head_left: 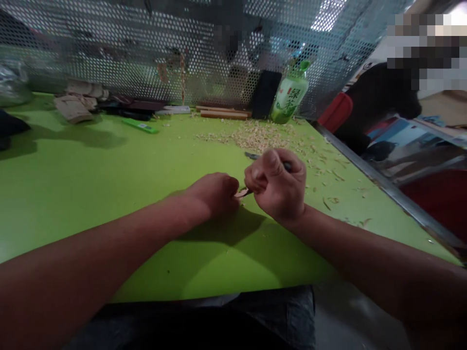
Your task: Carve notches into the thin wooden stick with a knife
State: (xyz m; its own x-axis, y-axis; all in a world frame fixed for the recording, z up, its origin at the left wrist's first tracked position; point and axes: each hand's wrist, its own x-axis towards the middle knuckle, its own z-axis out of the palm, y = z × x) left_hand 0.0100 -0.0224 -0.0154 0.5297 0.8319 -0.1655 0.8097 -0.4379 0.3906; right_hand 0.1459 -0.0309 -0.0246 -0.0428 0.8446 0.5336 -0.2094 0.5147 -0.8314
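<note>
left hand [215,197]: clenched, pinching small pale wood piece [241,193] | right hand [275,185]: clenched round dark-handled knife [251,155], wood contact unclear | wood shavings [251,136] ahead on green desk [109,194]

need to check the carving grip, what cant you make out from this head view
Small wood piece: mostly hidden by the fingers of the left hand and right hand, so its shape is unclear.
Knife: its middle is hidden by the right fist.
Dark item: cut off by the left edge.
Top right: hidden by a pixelated patch.
</note>
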